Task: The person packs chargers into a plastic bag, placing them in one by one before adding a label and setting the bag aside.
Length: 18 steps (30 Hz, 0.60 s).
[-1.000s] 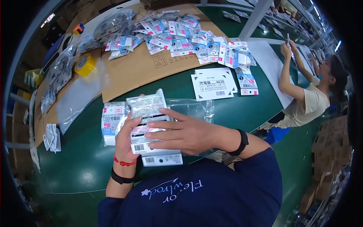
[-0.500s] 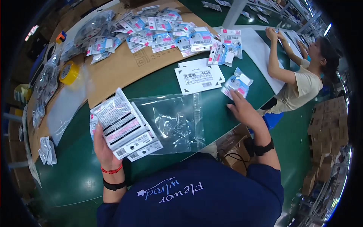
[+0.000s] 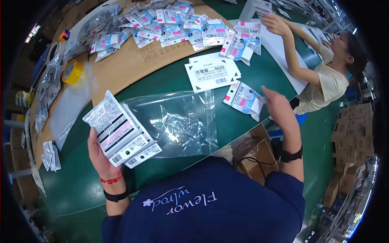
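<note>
Several flat packets (image 3: 119, 131) sit fanned in my left hand (image 3: 99, 156), fingers clamped round their low end, close to my chest. Just past them lies a clear zip bag (image 3: 178, 121) on the green table (image 3: 81, 190). Farther out, my right hand (image 3: 277, 106) pinches one small packet (image 3: 243, 99). I think I should keep the stack square and slide that packet in flat. Far off, more packets (image 3: 170, 24) cover brown cardboard (image 3: 129, 67), and another person (image 3: 328, 77) works.

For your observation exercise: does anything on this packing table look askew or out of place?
Mostly orderly. The packets on the cardboard sheet lie in a loose, overlapping scatter, and the clear zip bag lies crumpled on the green table.
</note>
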Each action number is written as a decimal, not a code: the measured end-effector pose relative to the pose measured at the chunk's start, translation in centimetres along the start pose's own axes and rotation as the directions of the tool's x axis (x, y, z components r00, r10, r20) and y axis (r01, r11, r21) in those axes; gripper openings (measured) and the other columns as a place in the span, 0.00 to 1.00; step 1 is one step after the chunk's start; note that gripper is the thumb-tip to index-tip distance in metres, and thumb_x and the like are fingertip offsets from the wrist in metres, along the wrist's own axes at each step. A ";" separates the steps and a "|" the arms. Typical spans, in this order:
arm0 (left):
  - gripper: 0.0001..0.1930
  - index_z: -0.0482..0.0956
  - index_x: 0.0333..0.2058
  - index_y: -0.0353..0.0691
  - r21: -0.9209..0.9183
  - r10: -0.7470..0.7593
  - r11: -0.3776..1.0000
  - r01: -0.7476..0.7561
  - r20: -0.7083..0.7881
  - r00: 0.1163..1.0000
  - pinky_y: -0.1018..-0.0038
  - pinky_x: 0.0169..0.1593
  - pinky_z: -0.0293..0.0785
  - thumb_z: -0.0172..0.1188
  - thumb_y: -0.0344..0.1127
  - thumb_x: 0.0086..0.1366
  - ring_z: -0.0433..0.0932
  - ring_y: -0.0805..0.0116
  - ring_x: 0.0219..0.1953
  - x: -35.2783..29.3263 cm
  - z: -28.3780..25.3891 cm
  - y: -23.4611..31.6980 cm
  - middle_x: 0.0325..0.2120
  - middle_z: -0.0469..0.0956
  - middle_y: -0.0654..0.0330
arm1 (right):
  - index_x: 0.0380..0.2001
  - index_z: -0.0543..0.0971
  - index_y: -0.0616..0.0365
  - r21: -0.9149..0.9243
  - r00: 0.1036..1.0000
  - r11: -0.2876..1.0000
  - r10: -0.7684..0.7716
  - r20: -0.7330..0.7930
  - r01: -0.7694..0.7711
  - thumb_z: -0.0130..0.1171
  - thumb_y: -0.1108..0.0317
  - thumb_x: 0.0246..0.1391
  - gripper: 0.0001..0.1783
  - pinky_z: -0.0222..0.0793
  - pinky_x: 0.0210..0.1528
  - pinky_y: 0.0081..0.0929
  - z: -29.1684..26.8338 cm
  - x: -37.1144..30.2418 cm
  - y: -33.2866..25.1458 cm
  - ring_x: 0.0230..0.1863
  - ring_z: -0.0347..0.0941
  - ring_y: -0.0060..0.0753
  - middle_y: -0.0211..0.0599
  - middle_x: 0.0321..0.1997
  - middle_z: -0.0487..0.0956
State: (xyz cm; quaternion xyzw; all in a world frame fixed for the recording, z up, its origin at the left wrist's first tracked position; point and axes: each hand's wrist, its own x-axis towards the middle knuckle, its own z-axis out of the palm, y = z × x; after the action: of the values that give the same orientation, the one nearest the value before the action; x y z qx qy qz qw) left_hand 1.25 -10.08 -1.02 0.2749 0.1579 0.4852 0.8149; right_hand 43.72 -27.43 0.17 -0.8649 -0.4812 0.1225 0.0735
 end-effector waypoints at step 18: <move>0.23 0.65 0.57 0.35 -0.165 -0.178 0.969 0.184 0.048 0.983 0.62 0.56 0.71 0.47 0.43 0.69 0.73 0.56 0.52 2.2 2.3 -3.2 0.52 0.72 0.52 | 0.47 0.77 0.55 0.462 0.720 0.559 -0.599 -0.350 0.689 0.64 0.72 0.33 0.30 0.59 0.59 0.43 0.4 -3.2 -10.7 0.54 0.70 0.48 0.40 0.47 0.75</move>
State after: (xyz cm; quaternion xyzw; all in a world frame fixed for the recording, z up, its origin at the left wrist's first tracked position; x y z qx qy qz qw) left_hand 5.77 -10.04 -1.04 0.1974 0.1271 0.4158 0.8786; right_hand 33.27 -24.53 2.83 -0.5722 -0.6981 0.1564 0.4010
